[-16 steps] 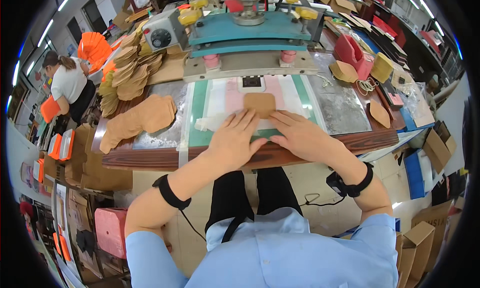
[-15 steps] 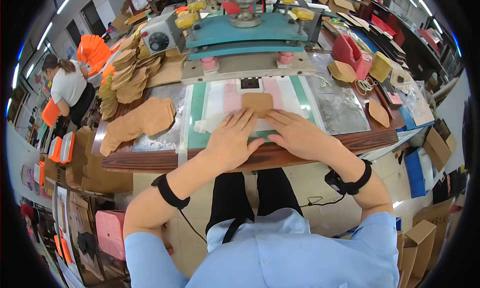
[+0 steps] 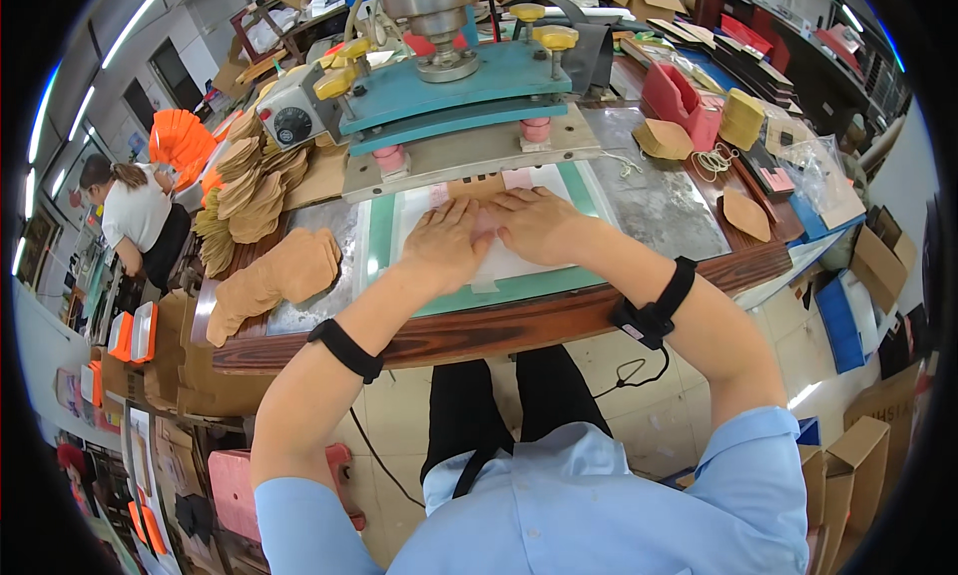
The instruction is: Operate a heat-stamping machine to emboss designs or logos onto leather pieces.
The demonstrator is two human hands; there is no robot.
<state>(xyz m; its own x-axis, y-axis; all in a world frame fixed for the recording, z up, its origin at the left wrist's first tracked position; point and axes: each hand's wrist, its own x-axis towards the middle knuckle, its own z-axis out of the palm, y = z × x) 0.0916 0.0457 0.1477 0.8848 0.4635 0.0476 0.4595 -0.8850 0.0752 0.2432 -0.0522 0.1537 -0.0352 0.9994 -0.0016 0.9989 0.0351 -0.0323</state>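
Under the front edge of a teal heat press point(image 3: 449, 96), a brown leather-like piece point(image 3: 473, 188) lies partly hidden, with dark marks at its far edge. Pale pink patches flank it on a white sheet point(image 3: 529, 279), which rests on a green board point(image 3: 414, 303). My left hand point(image 3: 446, 238) lies flat on the sheet just below the brown piece, fingers stretched out. Close beside it, my right hand point(image 3: 539, 226) is also flat, its fingers reaching toward the piece. The thumbs nearly meet, and neither hand grips anything.
Overlapping brown pieces point(image 3: 274, 281) lie left of the board, with taller stacks point(image 3: 254, 181) behind them. A dial box point(image 3: 294, 116) stands beside the press. At right are a red holder point(image 3: 679, 104), yellowish stacks point(image 3: 740, 119) and a loose brown piece point(image 3: 744, 216). Another person point(image 3: 140, 211) works far left.
The board and sheet have slid away from me toward the press, carrying the brown piece to its front edge. Both hands have moved forward with them and remain flat.
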